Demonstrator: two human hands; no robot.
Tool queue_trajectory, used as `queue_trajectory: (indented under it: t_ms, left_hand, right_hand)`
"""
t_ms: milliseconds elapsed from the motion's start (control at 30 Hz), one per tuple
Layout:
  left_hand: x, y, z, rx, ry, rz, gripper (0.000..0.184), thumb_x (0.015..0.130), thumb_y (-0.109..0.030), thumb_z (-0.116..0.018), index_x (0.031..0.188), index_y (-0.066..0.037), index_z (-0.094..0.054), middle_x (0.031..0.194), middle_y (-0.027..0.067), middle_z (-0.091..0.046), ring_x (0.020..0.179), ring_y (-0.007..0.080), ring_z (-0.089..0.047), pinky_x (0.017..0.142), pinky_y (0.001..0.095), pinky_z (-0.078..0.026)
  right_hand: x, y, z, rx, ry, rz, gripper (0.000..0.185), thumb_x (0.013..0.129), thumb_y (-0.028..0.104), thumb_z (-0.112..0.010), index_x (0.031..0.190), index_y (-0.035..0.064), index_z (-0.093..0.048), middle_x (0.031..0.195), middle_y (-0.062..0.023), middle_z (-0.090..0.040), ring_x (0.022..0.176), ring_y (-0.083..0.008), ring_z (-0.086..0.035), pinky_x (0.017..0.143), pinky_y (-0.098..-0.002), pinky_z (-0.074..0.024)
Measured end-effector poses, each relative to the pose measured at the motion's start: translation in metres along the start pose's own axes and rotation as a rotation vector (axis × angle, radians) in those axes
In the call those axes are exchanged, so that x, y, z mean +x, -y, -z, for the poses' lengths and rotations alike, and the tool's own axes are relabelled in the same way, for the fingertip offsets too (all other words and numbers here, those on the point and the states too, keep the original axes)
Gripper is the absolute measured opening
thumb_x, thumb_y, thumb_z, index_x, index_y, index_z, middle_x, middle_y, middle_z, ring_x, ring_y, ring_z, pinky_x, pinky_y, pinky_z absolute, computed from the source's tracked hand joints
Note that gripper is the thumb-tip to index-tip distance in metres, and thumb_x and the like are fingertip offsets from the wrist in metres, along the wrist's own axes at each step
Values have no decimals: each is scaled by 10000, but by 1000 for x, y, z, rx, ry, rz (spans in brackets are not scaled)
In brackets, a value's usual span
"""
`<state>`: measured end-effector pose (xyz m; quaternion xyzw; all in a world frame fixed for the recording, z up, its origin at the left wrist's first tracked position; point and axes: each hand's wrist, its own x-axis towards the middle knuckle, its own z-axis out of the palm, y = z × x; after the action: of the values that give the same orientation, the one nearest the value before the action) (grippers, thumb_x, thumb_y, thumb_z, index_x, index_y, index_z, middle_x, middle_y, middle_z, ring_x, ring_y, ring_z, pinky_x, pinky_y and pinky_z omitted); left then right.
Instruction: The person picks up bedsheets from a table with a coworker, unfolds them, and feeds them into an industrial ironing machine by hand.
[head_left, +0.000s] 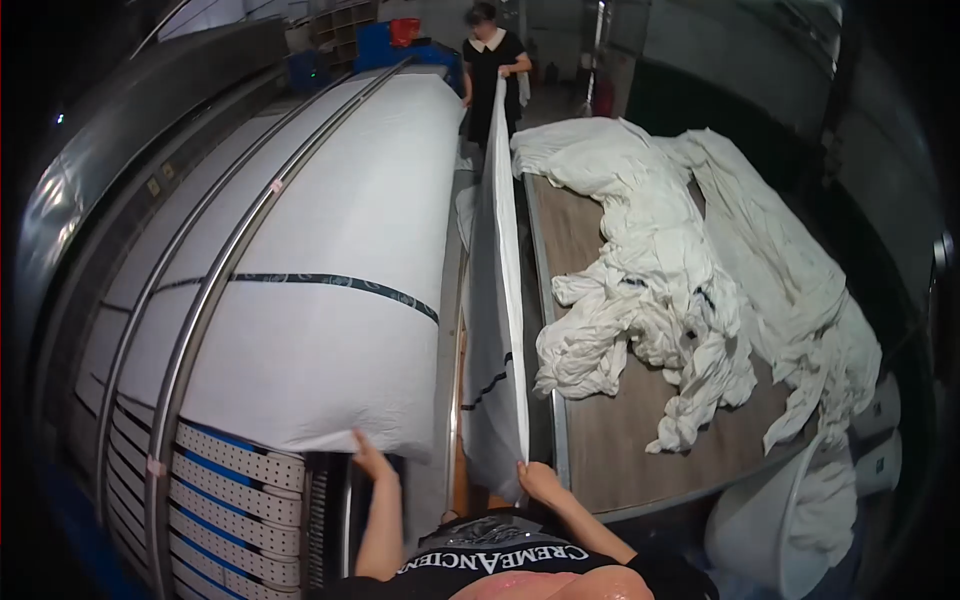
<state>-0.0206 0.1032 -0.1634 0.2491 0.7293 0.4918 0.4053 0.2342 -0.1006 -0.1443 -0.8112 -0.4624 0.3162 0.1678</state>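
A white sheet [330, 350] with a dark patterned band lies spread over the slanted feed of a large machine on the left. My left hand [375, 460] is at its near edge, fingers closed on the hem, where the cloth creases. A second white sheet [495, 400] hangs lengthwise in the gap between the machine and a table. My right hand [542, 482] grips the near end of its top edge. At the far end, another person [492, 60] holds that same edge up, so it runs taut between us.
Crumpled white linens [650, 260] are heaped on the wood-topped table [640, 460] at right, some hanging over its side. A white bin [765, 515] with cloth stands at its near corner. Metal rails [215, 270] cross the machine above perforated belts [240, 510].
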Motion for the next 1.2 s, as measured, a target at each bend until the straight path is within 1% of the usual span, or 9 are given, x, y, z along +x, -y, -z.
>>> queue_trajectory:
  t_ms: [100, 333, 767, 800, 900, 1100, 1133, 1167, 1200]
  left_hand:
    - [19, 66, -37, 103, 46, -81, 711, 720, -606, -611, 721, 105, -587, 718, 101, -565, 679, 170, -463, 676, 339, -420]
    - [-46, 61, -21, 490, 497, -182, 523, 707, -341, -716, 989, 84, -602, 982, 175, -628, 877, 240, -596, 764, 336, -449]
    - [-36, 123, 9, 266, 639, 187, 314, 834, -294, -562, 890, 3, -477, 697, 120, -612, 609, 238, -595, 570, 305, -473]
    - [-45, 134, 9, 471, 767, -12, 370, 786, -298, -617, 941, 2, -465, 782, 135, -603, 681, 255, -594, 605, 327, -478]
    - [-113, 112, 0, 738, 1020, -520, 367, 754, -242, -634, 981, -4, -472, 860, 141, -594, 757, 248, -584, 658, 335, -475]
    - [-174, -74, -27, 134, 933, -510, 148, 837, -9, -403, 860, -15, -549, 749, 74, -604, 721, 161, -584, 659, 288, -463]
    - [-175, -108, -15, 26, 999, -250, 149, 812, -24, -449, 888, -29, -577, 835, 73, -631, 754, 158, -607, 665, 292, -472]
    - [-156, -93, -11, -79, 873, -844, 192, 790, -54, -499, 957, -14, -584, 865, 101, -649, 778, 170, -624, 684, 310, -485]
    - [-163, -107, -9, 51, 893, -792, 220, 776, -56, -513, 978, 1, -578, 868, 128, -652, 776, 199, -632, 691, 320, -487]
  right_hand:
    - [0, -4, 6, 67, -13, -81, 564, 902, 379, -341, 743, -85, -619, 743, -304, -582, 752, -460, -575, 719, -504, -450]
    - [-6, -24, 18, 67, -2, -159, 545, 901, 363, -337, 767, -81, -622, 777, -299, -588, 764, -443, -583, 731, -491, -456]
    - [36, -27, 3, 726, -155, -118, 462, 883, 401, -417, 893, -25, -594, 670, -133, -592, 632, -246, -578, 597, -378, -436]
    - [36, -18, 1, 782, -74, -43, 347, 915, 335, -433, 873, 23, -578, 650, -16, -537, 563, -86, -473, 511, -266, -386]
    - [16, 33, 24, 900, 92, 40, 291, 912, 294, -415, 877, 27, -524, 652, -38, -522, 551, -127, -489, 509, -279, -402]
    - [-28, 90, 68, 1237, 410, 211, 289, 910, 242, -440, 1071, 2, -456, 850, -67, -555, 716, -138, -547, 636, -267, -453]
    - [-42, 96, 72, 1092, 198, 390, 346, 897, 251, -475, 1122, -8, -435, 930, -98, -545, 818, -161, -544, 720, -287, -446]
    - [-57, 103, 77, 936, -13, 562, 413, 883, 259, -511, 1174, -18, -414, 1010, -129, -535, 920, -184, -541, 803, -306, -439]
    - [-63, 101, 76, 652, -197, 588, 554, 841, 274, -583, 1250, -22, -357, 1188, -174, -463, 1071, -235, -484, 907, -326, -388]
